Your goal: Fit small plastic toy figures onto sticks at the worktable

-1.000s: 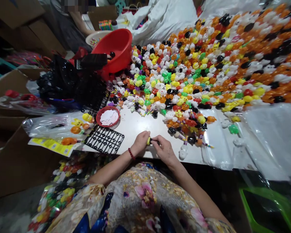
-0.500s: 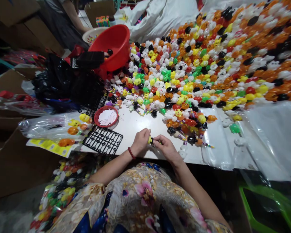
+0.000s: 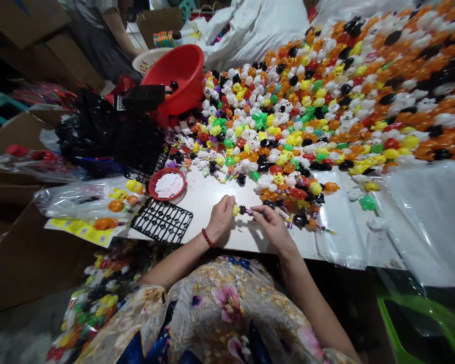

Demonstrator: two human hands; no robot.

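Hands work at the table's near edge, left hand (image 3: pixel 220 218) gripping a yellow toy head (image 3: pixel 235 210), right hand (image 3: pixel 272 226) pinching its stem (image 3: pixel 247 210), a big heap of toy heads (image 3: pixel 326 101) left beyond.

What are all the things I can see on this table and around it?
Toy heads: too many to count, orange, white, black, yellow, green, red; heaped across the table's far half.
Table: one, white; under it all.
Basin: one, red; far left of the heap.
Small round basket: one, red, with white bits; left of the hands.
Grid tray: one, black; at the near edge.
Clear bags: several; on the right.
Cardboard boxes: several, brown; at left.
Green crate: one; bottom right.
Another person: one; far left.
Left hand: grip on a yellow toy piece.
Right hand: grip on a stick with a black tip.
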